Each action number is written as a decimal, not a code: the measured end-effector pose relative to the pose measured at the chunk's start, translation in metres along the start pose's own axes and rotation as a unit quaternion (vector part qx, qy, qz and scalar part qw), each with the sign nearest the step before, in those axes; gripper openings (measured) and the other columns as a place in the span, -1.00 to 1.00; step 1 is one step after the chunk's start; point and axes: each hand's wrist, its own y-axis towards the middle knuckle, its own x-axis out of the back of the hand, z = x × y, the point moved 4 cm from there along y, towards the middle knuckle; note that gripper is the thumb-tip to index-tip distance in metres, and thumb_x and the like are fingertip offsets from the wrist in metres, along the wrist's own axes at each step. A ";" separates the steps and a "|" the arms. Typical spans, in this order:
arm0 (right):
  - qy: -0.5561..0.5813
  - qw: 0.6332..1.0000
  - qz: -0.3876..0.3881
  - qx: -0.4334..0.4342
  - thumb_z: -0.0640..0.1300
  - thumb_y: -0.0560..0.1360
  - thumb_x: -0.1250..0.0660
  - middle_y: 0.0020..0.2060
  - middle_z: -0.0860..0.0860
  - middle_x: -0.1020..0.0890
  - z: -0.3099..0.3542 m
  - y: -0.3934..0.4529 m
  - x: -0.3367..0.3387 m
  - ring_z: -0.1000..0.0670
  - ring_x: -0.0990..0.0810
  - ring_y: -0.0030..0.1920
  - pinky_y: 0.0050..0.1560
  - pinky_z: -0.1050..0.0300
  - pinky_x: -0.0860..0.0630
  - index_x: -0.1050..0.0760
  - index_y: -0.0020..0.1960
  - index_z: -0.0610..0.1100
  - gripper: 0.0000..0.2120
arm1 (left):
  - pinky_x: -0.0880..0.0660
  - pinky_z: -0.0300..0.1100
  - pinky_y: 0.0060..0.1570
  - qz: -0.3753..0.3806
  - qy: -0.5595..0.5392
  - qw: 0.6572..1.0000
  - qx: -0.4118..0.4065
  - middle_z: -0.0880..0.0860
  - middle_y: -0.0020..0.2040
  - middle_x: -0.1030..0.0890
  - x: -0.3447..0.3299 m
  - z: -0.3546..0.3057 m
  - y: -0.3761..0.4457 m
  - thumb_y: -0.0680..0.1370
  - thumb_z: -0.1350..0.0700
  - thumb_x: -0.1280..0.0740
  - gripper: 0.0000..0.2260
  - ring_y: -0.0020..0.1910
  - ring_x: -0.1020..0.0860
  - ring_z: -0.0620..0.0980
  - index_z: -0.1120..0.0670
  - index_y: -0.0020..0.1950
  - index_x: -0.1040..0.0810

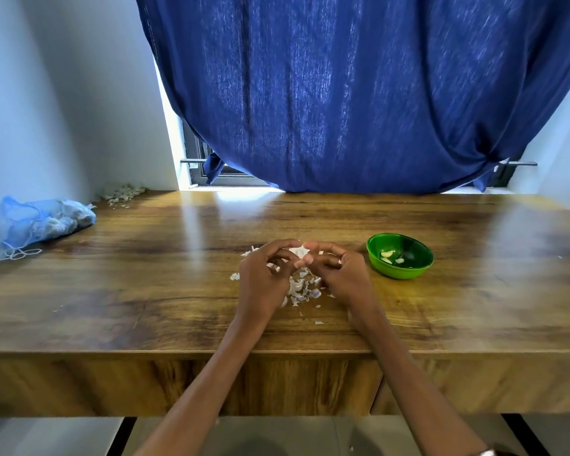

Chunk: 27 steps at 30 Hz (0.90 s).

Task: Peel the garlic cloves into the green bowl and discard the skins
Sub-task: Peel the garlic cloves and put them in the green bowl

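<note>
Both hands, left hand and right hand, grip one garlic clove mid-table, bowl beside.

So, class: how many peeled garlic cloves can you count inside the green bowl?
3, as far as shows. All lie on the floor of the green bowl: one peeled clove at the left, one beside it, one nearer the front. The front wall may hide more.

A wooden table stretched before me. At ten o'clock lay a blue mesh bag against the wall, its drawstring trailing toward me. At twelve o'clock a dark blue curtain hung over the window.
</note>
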 end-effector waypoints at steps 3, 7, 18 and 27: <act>0.046 0.998 0.015 -0.038 -0.26 0.52 -0.45 -0.25 0.05 -0.75 -0.006 -0.001 -0.001 0.15 -0.68 -0.22 -0.29 0.31 -0.56 -0.66 -0.02 -0.09 -0.91 | -0.44 -0.47 -0.17 0.013 0.002 1.000 -0.014 -0.26 -0.15 -0.69 -0.001 -0.002 -0.001 0.46 0.15 -0.57 -0.81 -0.16 -0.63 -0.27 -0.07 0.02 -0.72; 0.057 0.997 0.032 -0.050 -0.23 0.53 -0.45 -0.18 -0.02 -0.76 -0.011 -0.003 0.000 0.09 -0.70 -0.18 -0.18 0.24 -0.61 -0.67 0.00 -0.13 -0.93 | -0.47 -0.43 -0.12 0.011 0.002 1.000 -0.006 -0.27 -0.12 -0.67 0.001 -0.001 0.000 0.41 0.10 -0.59 -0.80 -0.11 -0.61 -0.26 -0.15 -0.08 -0.68; 0.060 0.995 0.069 -0.045 -0.33 0.52 -0.42 -0.14 -0.04 -0.75 -0.003 -0.007 -0.004 0.07 -0.68 -0.18 -0.13 0.24 -0.63 -0.67 0.04 -0.21 -0.88 | -0.51 -0.30 -0.21 -0.024 -0.029 0.999 0.015 -0.16 -0.13 -0.70 0.005 0.003 -0.002 0.44 0.20 -0.56 -0.75 -0.16 -0.67 -0.13 -0.15 -0.18 -0.63; 0.034 0.997 0.067 0.007 -0.30 0.44 -0.52 -0.11 -0.14 -0.75 0.007 -0.014 -0.005 0.06 -0.70 -0.14 -0.10 0.21 -0.63 -0.70 0.00 -0.15 -0.84 | -0.44 -0.49 -0.15 -0.029 0.049 0.998 -0.037 -0.14 -0.07 -0.59 0.003 0.002 -0.001 0.46 0.27 -0.53 -0.81 -0.08 -0.57 -0.30 0.00 -0.11 -0.64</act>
